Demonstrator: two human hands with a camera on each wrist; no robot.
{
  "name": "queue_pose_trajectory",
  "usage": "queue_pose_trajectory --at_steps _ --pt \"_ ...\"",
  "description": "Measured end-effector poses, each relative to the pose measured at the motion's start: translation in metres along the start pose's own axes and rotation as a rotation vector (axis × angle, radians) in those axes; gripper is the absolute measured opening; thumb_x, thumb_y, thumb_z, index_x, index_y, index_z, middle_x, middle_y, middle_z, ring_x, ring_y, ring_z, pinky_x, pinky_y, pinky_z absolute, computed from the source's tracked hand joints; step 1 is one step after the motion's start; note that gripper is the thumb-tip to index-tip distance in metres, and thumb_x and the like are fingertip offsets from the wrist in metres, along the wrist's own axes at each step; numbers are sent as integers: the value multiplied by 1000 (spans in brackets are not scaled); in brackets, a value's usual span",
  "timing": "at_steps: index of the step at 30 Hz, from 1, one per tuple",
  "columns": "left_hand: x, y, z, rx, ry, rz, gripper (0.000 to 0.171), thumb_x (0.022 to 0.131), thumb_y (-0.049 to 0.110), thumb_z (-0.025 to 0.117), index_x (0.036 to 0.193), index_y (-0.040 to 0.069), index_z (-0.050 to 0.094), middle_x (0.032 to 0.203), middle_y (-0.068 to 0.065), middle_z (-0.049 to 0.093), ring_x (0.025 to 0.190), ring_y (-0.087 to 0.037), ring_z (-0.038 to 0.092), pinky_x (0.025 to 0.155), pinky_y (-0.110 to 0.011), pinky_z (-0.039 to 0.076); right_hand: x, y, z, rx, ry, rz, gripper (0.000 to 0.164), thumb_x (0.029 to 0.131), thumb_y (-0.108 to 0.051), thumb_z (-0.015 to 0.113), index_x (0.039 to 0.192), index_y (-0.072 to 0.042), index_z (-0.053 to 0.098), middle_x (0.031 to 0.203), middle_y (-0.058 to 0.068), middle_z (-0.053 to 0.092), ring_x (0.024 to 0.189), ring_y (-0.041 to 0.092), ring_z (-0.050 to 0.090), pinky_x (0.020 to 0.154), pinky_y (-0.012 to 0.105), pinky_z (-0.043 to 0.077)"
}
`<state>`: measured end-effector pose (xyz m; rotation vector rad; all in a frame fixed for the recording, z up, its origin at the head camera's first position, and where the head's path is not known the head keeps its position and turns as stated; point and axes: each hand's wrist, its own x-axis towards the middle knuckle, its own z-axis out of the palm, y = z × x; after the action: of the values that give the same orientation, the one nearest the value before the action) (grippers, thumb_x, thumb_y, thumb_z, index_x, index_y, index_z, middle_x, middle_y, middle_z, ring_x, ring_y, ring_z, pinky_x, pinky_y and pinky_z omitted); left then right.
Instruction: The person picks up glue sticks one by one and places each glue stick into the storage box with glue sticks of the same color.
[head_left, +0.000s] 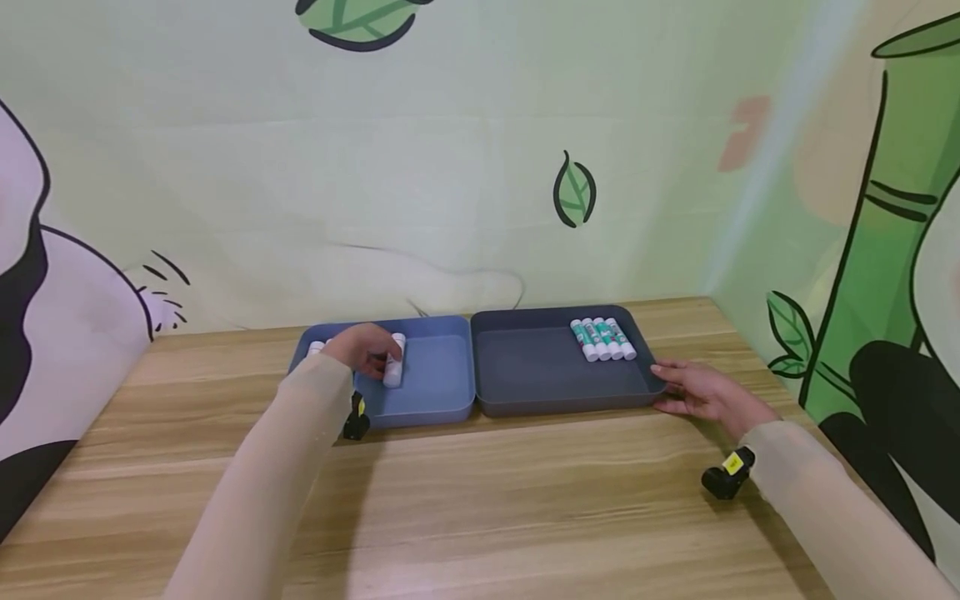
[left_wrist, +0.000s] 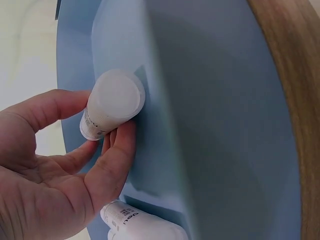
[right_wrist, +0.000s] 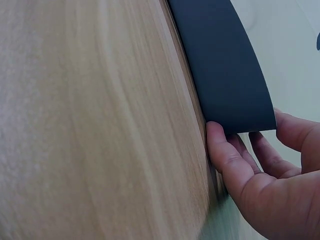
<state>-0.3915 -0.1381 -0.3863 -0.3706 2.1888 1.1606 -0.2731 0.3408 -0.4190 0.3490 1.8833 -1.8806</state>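
Note:
My left hand (head_left: 367, 346) pinches a white glue stick (head_left: 394, 362) between thumb and fingers inside the blue tray (head_left: 438, 408). In the left wrist view the round end of that glue stick (left_wrist: 118, 95) faces the camera, with small print on its side. More white glue sticks (left_wrist: 142, 225) lie in the tray below the hand, partly hidden by it in the head view. My right hand (head_left: 701, 392) holds the right end of the dark grey tray (head_left: 525, 392), thumb at the rim and fingers lower on the side. Several glue sticks (head_left: 602, 340) with green-and-white labels lie side by side in that tray's right part.
The two trays stand side by side on a wooden table (head_left: 487, 500), near the wall (head_left: 450, 167) with its printed leaves. A black wrist camera (head_left: 727, 475) sits at the right cuff, another (head_left: 357, 417) at the left.

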Motion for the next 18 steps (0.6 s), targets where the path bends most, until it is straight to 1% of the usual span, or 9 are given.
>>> queue_pose_trajectory --at_steps 3,7,9,11,13,15,18 --pt "-2 1 0 -6 12 -14 57 100 3 53 152 -9 34 155 -26 39 128 -30 49 117 -40 47 2 0 0 7 -5 -6 76 109 -22 44 162 2 -5 97 -6 59 84 1 64 79 27 63" --pt "-3 1 -1 1 25 -18 56 99 4 55 151 -9 38 146 -25 45 127 -30 51 116 -40 48 4 0 0 16 -14 -9 77 108 -22 45 162 2 -5 97 -6 59 85 2 64 78 27 63" --pt "-8 2 -1 9 28 -17 58 99 5 56 151 -9 37 146 -26 46 130 -32 52 115 -41 49 5 0 0 18 -22 -13 78 108 -22 46 162 2 -5 97 -5 59 85 2 64 79 27 63" --pt "-12 4 -1 16 19 -7 60 99 7 56 153 -9 34 151 -28 44 137 -35 51 116 -42 48 5 0 -1 18 -26 -17 78 108 -22 46 162 2 -6 98 -5 59 86 2 64 79 27 63" --pt "-19 6 -2 41 3 15 63 100 10 55 155 -9 30 158 -30 37 144 -39 46 117 -43 47 4 0 -2 17 -28 -20 78 108 -22 46 162 2 -6 99 -5 58 86 2 63 80 26 62" --pt "-25 9 -6 86 -13 49 64 102 12 53 156 -9 27 161 -31 32 146 -43 43 118 -45 46 4 0 -3 11 -29 -23 78 108 -22 45 161 3 -7 99 -5 58 86 1 63 80 26 62" --pt "-35 11 -13 173 -37 139 67 105 18 48 160 -7 18 162 -33 27 147 -46 40 119 -48 44 5 1 -5 -1 -24 -22 78 109 -23 45 161 2 -7 104 -3 56 87 1 62 81 26 62"
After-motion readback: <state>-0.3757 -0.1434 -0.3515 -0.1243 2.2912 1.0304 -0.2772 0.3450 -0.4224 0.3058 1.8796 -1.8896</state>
